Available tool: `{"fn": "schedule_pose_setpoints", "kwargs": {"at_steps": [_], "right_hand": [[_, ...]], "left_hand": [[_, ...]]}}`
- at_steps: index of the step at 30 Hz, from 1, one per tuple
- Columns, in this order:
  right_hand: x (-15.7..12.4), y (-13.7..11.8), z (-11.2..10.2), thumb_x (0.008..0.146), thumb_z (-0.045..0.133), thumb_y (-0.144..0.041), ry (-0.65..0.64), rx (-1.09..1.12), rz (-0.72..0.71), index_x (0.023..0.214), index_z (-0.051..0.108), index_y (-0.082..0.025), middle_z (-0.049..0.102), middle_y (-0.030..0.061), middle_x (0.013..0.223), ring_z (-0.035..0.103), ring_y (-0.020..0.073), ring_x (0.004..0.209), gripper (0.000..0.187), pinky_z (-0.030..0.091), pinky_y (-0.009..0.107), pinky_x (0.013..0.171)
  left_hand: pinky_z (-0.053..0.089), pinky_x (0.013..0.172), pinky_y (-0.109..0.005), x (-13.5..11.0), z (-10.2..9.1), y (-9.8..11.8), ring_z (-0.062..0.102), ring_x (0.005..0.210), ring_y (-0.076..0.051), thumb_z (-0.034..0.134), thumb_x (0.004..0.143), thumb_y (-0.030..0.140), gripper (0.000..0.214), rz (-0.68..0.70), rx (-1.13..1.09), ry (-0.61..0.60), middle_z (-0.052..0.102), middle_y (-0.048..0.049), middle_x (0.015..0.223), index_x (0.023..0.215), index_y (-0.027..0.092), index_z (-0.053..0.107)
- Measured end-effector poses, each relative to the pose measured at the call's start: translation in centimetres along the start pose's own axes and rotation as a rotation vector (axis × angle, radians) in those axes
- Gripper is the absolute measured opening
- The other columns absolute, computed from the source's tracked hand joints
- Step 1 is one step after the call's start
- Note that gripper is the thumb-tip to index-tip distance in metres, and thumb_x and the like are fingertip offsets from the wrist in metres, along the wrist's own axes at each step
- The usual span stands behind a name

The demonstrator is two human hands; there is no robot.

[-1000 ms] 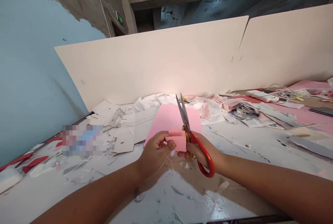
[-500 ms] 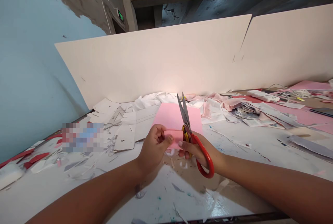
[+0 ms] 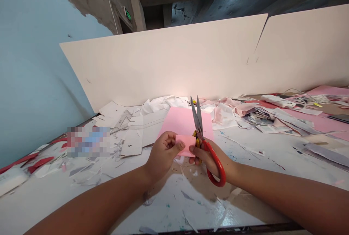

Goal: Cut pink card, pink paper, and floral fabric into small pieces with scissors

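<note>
My left hand (image 3: pixel 162 154) pinches a small folded pink paper piece (image 3: pixel 185 144) between thumb and fingers, just above the white table (image 3: pixel 261 155). My right hand (image 3: pixel 207 158) grips red-handled scissors (image 3: pixel 205 144); their blades point up and away, nearly shut. The right thumb also touches the pink piece's right edge. A larger pink sheet (image 3: pixel 182 120) lies flat on the table right behind both hands.
White and grey paper offcuts (image 3: pixel 131 129) litter the table left of the hands. A heap of pink and white scraps (image 3: pixel 259 116) runs along the back right, with cables and a white box (image 3: pixel 278 100). Tall cream boards (image 3: pixel 177 64) wall off the table's far side.
The pink piece went from two offset flaps to one flat folded rectangle held closer between both hands. Hands and scissors have stayed in place.
</note>
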State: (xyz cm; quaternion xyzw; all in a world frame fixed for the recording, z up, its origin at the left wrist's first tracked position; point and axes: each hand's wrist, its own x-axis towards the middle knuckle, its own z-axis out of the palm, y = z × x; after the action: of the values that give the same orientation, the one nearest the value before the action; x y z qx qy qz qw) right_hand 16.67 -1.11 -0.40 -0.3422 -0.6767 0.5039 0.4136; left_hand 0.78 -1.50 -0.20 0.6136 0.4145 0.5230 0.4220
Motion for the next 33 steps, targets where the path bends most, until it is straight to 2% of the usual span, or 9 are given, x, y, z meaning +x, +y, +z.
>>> {"fn": "schedule_pose_setpoints", "kwargs": {"at_steps": [10, 22, 33], "right_hand": [[0.11, -0.16, -0.06, 0.079, 0.041, -0.022, -0.023, -0.034, -0.013, 0.074, 0.048, -0.017, 0.055, -0.0008, 0.062, 0.053, 0.0114, 0.055, 0.01, 0.043, 0.023, 0.054], [0.01, -0.04, 0.04, 0.079, 0.045, -0.03, -0.019, 0.001, -0.012, 0.078, 0.048, -0.018, 0.053, -0.0014, 0.062, 0.054, 0.0132, 0.058, 0.012, 0.043, 0.024, 0.053], [0.04, 0.34, 0.0, 0.08, 0.044, -0.033, -0.024, -0.043, 0.011, 0.081, 0.048, -0.017, 0.054, -0.0005, 0.06, 0.053, 0.0135, 0.057, 0.017, 0.043, 0.025, 0.054]], "left_hand": [[0.037, 0.054, -0.021, -0.03, -0.08, 0.03, 0.044, 0.057, -0.008, 0.058, 0.071, 0.036, 0.022, -0.003, 0.005, 0.001, 0.048, 0.0035, 0.062, 0.071, 0.017, 0.046], [0.035, 0.053, -0.02, 0.04, -0.01, -0.01, 0.042, 0.057, -0.008, 0.058, 0.07, 0.037, 0.023, -0.008, 0.027, 0.041, 0.047, 0.0039, 0.062, 0.07, 0.018, 0.046], [0.038, 0.057, -0.022, -0.01, 0.06, -0.02, 0.046, 0.061, -0.009, 0.057, 0.071, 0.034, 0.019, 0.013, -0.003, 0.008, 0.05, 0.0023, 0.066, 0.074, 0.017, 0.047]]}}
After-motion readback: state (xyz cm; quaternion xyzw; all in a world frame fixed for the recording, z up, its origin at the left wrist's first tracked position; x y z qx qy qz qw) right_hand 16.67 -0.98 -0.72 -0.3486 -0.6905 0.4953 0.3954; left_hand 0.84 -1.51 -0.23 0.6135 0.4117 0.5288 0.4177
